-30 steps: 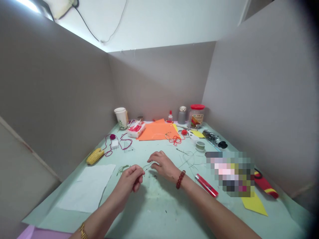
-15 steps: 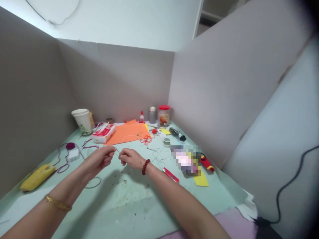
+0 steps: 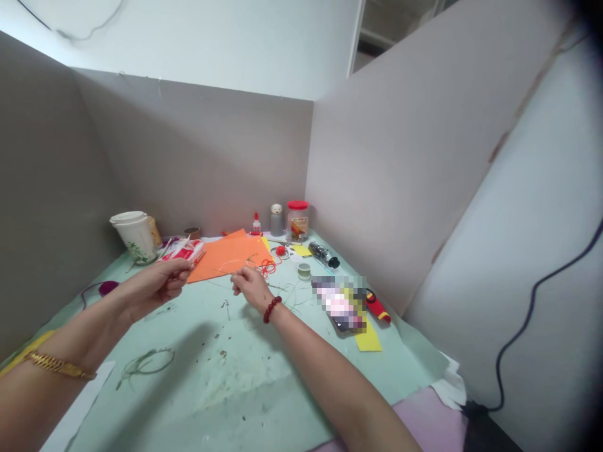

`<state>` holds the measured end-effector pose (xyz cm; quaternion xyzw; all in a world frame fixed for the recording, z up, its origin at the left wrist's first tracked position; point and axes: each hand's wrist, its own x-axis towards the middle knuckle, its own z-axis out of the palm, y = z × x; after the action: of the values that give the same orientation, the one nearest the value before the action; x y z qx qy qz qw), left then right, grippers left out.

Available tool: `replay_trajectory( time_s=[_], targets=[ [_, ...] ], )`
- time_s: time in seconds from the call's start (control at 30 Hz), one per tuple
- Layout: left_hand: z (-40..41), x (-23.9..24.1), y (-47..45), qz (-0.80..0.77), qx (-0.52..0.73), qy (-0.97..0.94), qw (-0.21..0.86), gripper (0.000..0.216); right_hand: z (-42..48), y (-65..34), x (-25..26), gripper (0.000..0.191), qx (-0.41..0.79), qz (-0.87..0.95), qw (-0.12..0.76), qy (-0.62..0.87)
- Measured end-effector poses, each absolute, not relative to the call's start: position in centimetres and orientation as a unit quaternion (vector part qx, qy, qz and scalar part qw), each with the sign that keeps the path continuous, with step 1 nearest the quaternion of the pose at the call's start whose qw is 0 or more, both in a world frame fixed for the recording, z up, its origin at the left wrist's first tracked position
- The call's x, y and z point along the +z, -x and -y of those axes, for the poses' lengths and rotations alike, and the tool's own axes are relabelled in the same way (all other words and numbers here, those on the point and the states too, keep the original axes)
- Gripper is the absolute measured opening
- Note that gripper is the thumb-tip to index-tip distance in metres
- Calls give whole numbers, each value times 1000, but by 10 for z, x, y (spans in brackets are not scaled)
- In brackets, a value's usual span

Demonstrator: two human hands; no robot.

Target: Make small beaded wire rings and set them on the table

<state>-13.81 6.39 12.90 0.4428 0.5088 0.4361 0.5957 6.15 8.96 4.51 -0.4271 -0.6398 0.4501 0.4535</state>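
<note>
My left hand (image 3: 172,279) is raised over the table left of centre, thumb and fingertips pinched on a thin greenish cord (image 3: 214,281). The cord runs across to my right hand (image 3: 249,287), whose fingers are closed on it too; it is so fine that its ends are hard to make out. A loose coil of green cord (image 3: 146,363) lies on the mat below my left forearm. Beyond my right hand lie a tangle of red cord (image 3: 267,269) and a spool of green thread (image 3: 304,272).
Orange paper (image 3: 221,254) and a red-and-white tissue packet (image 3: 186,251) lie behind the hands. A white cup (image 3: 135,237), glue bottle (image 3: 257,226) and red-lidded jar (image 3: 298,225) stand at the back. Right of my arm are a blurred-out item (image 3: 336,304) and yellow paper (image 3: 370,341).
My hands have moved apart, stretching the cord between them. The view has shifted right, and the green coil is more fully exposed. My right forearm now covers the red lighter-like object.
</note>
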Motion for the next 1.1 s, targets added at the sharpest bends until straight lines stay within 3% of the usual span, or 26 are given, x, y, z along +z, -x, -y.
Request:
replay_trajectory(
  time_s=[0.23, 0.3, 0.47, 0.57, 0.87, 1.1],
  targets=[
    [-22, 149, 113, -558, 279, -622, 473, 21, -28, -93, 70, 8, 324, 705, 454, 438],
    [-8, 153, 99, -543, 216, -666, 464, 19, -4, -90, 82, 20, 285, 729, 484, 392],
    [24, 165, 80, -496, 160, -705, 481, 24, 38, -77, 97, 25, 451, 701, 471, 288],
    [37, 172, 85, -476, 147, -709, 499, 22, 52, -76, 97, 25, 489, 697, 444, 280],
    [64, 185, 100, -515, 172, -706, 454, 15, 90, -79, 110, 23, 461, 700, 403, 368],
    [88, 188, 93, -537, 178, -772, 289, 16, 110, -82, 110, 23, 451, 701, 400, 380]
  ],
)
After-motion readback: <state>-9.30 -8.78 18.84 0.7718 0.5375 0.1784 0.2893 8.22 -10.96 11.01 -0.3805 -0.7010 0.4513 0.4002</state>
